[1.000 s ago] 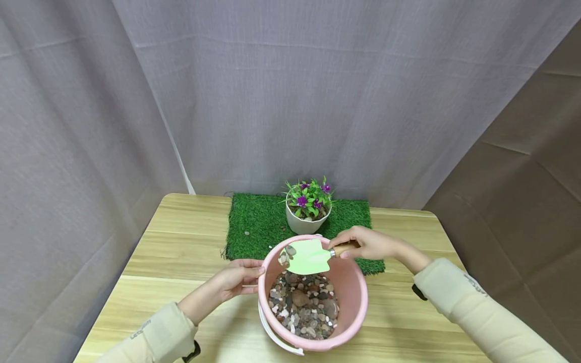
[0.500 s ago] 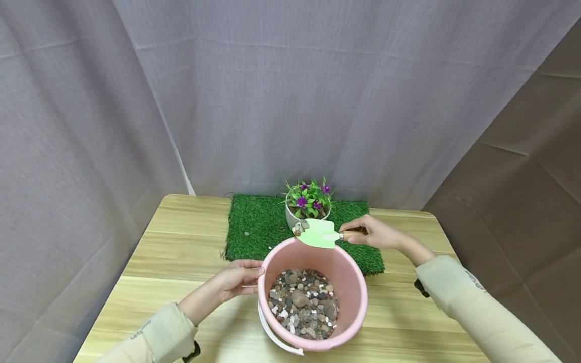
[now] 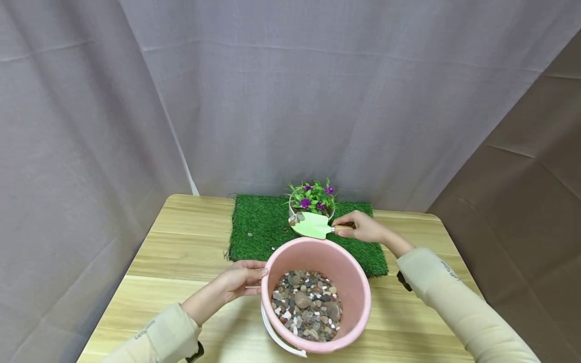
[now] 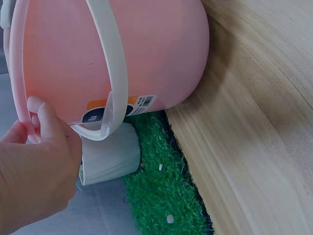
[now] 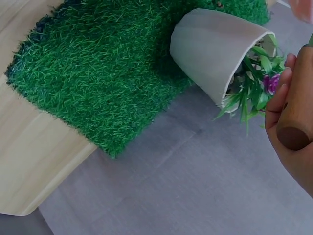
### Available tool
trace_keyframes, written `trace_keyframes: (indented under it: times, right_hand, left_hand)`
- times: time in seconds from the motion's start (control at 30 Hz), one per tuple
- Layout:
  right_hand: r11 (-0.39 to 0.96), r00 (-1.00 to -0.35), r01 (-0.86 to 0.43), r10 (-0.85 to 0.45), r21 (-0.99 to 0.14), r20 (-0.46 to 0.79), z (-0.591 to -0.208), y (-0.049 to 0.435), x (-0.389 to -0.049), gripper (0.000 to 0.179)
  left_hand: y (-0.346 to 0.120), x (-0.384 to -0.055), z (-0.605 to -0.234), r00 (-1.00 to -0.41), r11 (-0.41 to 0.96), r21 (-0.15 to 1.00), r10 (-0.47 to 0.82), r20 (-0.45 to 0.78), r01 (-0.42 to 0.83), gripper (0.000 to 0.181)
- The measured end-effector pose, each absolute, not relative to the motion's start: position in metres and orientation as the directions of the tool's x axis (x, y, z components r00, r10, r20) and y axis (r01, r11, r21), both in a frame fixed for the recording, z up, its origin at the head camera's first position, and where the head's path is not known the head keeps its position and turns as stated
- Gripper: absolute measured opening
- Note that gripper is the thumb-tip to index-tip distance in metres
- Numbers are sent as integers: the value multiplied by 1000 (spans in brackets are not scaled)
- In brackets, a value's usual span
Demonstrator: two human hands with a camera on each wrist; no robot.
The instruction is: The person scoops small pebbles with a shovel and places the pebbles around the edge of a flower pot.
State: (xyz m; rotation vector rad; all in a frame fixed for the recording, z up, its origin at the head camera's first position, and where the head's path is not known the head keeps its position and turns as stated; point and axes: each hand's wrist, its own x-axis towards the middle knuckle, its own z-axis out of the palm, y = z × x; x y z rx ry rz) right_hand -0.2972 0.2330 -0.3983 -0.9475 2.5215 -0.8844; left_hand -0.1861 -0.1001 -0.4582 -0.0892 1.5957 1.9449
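My right hand [image 3: 360, 227] grips the wooden handle [image 5: 297, 100] of a garden trowel with a pale green blade [image 3: 313, 225]. A few pebbles [image 3: 296, 219] lie at the blade's tip, which overlaps the front of a white flower pot [image 5: 215, 54] in the head view. Purple flowers [image 3: 305, 203] and green leaves fill that pot. With thumb and fingers my left hand [image 4: 41, 171] pinches the rim of a pink bucket [image 3: 358, 297]. Many mixed stones [image 3: 308, 307] cover the bucket's bottom. Its white carrying handle [image 4: 115, 63] hangs down the outer side.
The pot stands on a green artificial-grass mat [image 3: 254, 217] behind the bucket. Small loose stones [image 4: 170, 219] lie on the mat. Beneath everything is a wooden table [image 3: 181, 237], with a grey curtain [image 3: 272, 101] rising behind its far edge.
The trowel with its pebbles has risen out of the bucket and moved away over the far rim to the pot. My left hand stays on the rim.
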Motion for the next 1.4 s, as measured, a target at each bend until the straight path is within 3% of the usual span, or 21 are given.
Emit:
trace_keyframes:
  times: [0.53,1.13,1.4]
  right_hand:
    - [601,-783,-457,-622,-656,-24,-415,256,-301,24]
    - [605,-781,-458,-624,-651,-29,-443,259,-294,23]
    - [647,-837,-404,-546,-647,-23,-443,246,-296,23]
  left_hand:
    - [-102,-187,-459,-810,-91,862,404,-426,-498,42]
    - [-102,-187,-458,-813,-101,866,413,-411,-489,38]
    - [-100,-186,-461,-816,-90,869,403,-414,-486,39]
